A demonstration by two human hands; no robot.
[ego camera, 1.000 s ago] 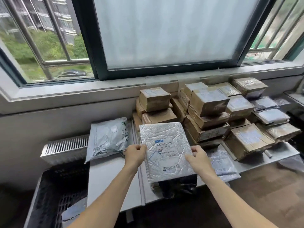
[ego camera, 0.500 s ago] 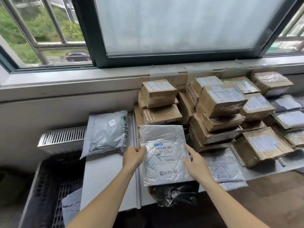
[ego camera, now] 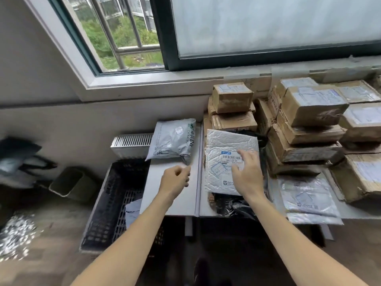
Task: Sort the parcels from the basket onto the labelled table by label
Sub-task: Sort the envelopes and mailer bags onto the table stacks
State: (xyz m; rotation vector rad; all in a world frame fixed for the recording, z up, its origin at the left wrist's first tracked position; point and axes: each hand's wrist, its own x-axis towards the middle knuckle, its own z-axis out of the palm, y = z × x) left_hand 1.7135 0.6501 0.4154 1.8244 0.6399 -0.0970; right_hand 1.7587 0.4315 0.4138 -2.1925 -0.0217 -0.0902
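Note:
A silver bubble mailer with a barcode label lies flat on the table, on top of a black plastic parcel. My right hand hovers over or rests on the mailer's right half, fingers spread and loose. My left hand hangs over the bare table left of the mailer, fingers loosely curled, holding nothing. A grey poly mailer lies at the table's back left. The black basket stands on the floor to the left, with a grey parcel inside.
Stacks of brown cardboard boxes fill the table's back and right side. Clear bubble mailers lie at the front right. A white radiator sits behind the basket, a small bin and a dark bag to the left.
Both hands have let go of the silver mailer, which now lies on the table. My left hand has drawn away to the left. The view has swung left and down.

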